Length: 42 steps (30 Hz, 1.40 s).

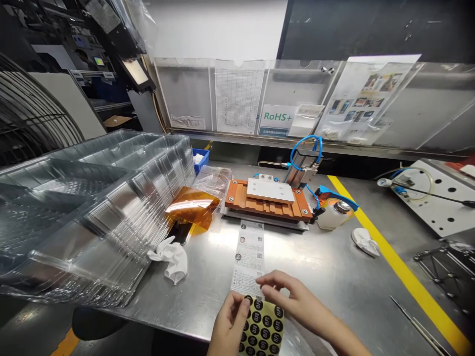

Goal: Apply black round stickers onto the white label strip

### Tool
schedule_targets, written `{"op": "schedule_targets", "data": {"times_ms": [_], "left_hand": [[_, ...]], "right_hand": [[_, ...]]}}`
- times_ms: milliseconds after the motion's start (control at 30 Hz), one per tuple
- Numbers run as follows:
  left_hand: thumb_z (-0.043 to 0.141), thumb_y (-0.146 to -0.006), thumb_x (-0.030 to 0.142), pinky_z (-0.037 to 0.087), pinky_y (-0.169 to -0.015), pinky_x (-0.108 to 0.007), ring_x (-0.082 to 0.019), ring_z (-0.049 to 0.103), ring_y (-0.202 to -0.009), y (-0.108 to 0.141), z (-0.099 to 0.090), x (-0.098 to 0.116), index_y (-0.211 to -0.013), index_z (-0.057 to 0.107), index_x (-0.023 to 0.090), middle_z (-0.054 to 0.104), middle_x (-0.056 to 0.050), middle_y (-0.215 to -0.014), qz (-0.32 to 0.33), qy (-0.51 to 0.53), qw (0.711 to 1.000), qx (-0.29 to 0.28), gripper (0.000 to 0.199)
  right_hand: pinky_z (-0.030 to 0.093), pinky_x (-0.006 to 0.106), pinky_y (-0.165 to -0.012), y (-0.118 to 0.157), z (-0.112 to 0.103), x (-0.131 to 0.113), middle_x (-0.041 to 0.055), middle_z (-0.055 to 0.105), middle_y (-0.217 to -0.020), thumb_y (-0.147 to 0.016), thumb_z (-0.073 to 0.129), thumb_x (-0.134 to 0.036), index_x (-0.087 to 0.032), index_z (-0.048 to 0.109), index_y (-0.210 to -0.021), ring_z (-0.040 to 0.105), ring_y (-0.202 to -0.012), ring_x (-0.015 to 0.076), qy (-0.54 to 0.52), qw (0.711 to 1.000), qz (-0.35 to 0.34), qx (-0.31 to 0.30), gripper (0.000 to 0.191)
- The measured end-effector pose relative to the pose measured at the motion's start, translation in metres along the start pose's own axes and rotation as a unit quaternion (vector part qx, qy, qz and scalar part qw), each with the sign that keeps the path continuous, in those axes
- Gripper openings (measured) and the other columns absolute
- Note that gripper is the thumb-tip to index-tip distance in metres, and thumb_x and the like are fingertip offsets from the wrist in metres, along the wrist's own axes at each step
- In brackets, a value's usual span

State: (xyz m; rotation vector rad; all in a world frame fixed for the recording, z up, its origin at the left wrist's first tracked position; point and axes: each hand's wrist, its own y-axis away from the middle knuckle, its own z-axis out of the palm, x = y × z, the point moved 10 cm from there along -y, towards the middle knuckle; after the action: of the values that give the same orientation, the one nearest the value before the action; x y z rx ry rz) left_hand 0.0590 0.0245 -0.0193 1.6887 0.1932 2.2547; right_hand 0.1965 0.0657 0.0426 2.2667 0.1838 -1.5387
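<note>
Along the near edge of the steel surface (326, 277), the left hand (230, 324) pinches a sheet of round black stickers (262, 326) by its far left corner, with the thumb on top. The sheet's long axis runs near to far, tilted slightly, and its near end passes out of view at the bottom of the frame. The right hand (293, 296) is open, with curved fingers spread just above the sheet's far edge; any contact is hard to tell. Directly beyond lies a long printed label strip (249, 257), pointing toward an orange slatted jig (269, 201) topped by a white plate (270, 190).

On the left, clear plastic trays (92, 217) sit nested in a tall, tilted stack, with nothing visible inside them. Past the stack, a blue bin (201, 159) holds something white, too small to identify. A clear plastic bag (211, 180) and an amber film (191, 207) lie beside the jig, and a crumpled white cloth (170, 259) rests against the stack. To the right of the jig stands a white bottle (332, 216) with a metal cap, with another white cloth (365, 242) nearby. A yellow floor-style line (404, 267) crosses the surface, and tweezers (415, 321) lie near the right edge.
</note>
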Motion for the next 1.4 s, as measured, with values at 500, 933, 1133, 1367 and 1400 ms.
{"op": "schedule_targets", "data": {"times_ms": [500,933,1133,1367,1400], "left_hand": [[0.052,-0.079,0.078,0.032,-0.064,-0.028,-0.015,0.037,-0.066,-0.001,-0.003,-0.009,-0.069,0.04,0.021,0.037,0.004,-0.066,-0.009,-0.091,0.996,-0.009,0.059],[0.052,-0.079,0.076,0.034,-0.111,-0.042,-0.014,0.032,-0.059,0.001,0.003,-0.002,-0.061,0.035,0.023,0.026,0.007,-0.059,0.047,-0.102,0.993,-0.028,0.059],[0.05,-0.078,0.079,0.034,-0.112,-0.043,-0.014,0.04,-0.06,-0.001,0.004,-0.004,-0.061,0.035,0.023,0.027,0.006,-0.06,0.046,-0.115,0.992,-0.035,0.061],[0.05,-0.076,0.081,0.027,-0.116,-0.045,-0.02,0.049,-0.067,0.005,-0.001,0.004,-0.062,0.038,0.024,0.026,0.005,-0.061,0.037,-0.104,0.994,0.017,0.06],[0.049,-0.077,0.081,0.025,-0.117,-0.045,-0.021,0.052,-0.07,0.007,-0.004,0.008,-0.062,0.038,0.024,0.027,0.004,-0.061,0.045,-0.102,0.993,0.035,0.06]], "right_hand": [[0.044,0.032,-0.076,0.006,0.019,-0.032,0.0041,0.059,-0.085,-0.094,0.052,-0.038,-0.019,0.061,-0.085,0.055,-0.082,0.0188,0.061,0.988,-0.142,0.018,0.023],[0.042,0.031,-0.073,-0.055,0.037,0.001,0.0032,0.063,-0.087,-0.088,0.054,-0.026,-0.019,0.061,-0.083,0.058,-0.082,0.019,0.168,0.986,-0.003,0.013,0.011],[0.038,0.03,-0.069,-0.066,0.034,0.0,0.0017,0.062,-0.091,-0.08,0.064,-0.02,-0.023,0.058,-0.109,0.058,-0.081,0.0202,0.244,0.969,0.024,0.021,0.03],[0.04,0.03,-0.068,-0.072,0.019,0.007,-0.0003,0.059,-0.094,-0.084,0.065,-0.035,-0.026,0.051,-0.116,0.058,-0.078,0.0192,0.265,0.963,0.033,0.033,0.037],[0.041,0.031,-0.07,-0.075,0.018,0.007,0.0,0.059,-0.097,-0.084,0.066,-0.034,-0.026,0.052,-0.116,0.059,-0.081,0.0194,0.266,0.963,0.025,0.036,0.036]]}}
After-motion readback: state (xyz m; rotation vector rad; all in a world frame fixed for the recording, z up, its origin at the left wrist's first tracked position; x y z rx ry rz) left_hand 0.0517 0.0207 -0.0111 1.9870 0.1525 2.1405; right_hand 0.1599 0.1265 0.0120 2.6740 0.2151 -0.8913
